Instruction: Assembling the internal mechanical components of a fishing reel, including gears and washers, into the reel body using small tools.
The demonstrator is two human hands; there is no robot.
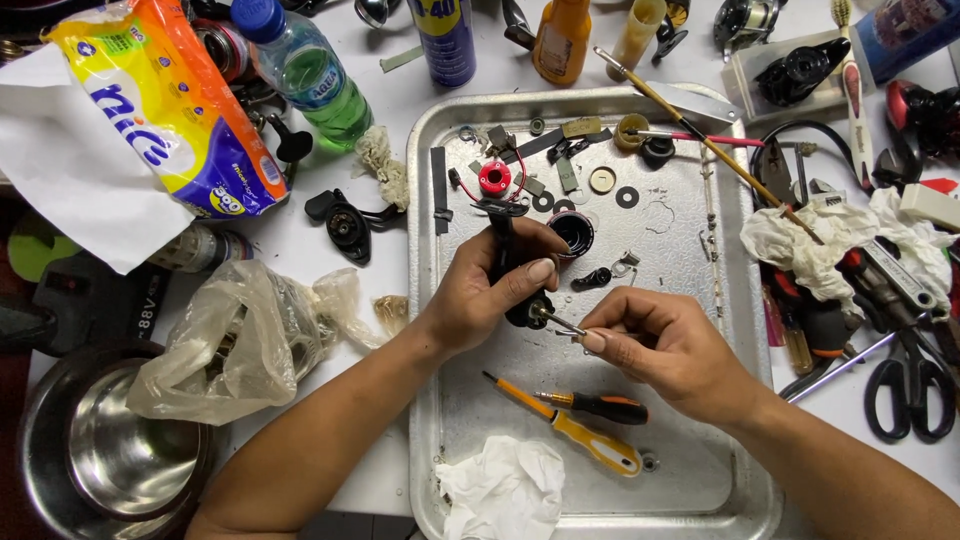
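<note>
White tabletop clutter surrounds a dented rectangular aluminium tray [735,300]. Over the tray's middle, the left hand [490,285] wraps firmly around a black handled mechanical part [512,270]. Just right of it, the right hand [665,345] pinches a thin metal pin [562,322], whose tip touches the part's lower end. Two orange-handled screwdrivers [580,425] lie on the tray below the hands, beside a crumpled white tissue [500,490].

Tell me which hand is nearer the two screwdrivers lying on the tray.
Right. The right hand hovers just above the screwdrivers, pinching a thin metal pin. The left hand is farther up-left, gripping a black part.
</note>
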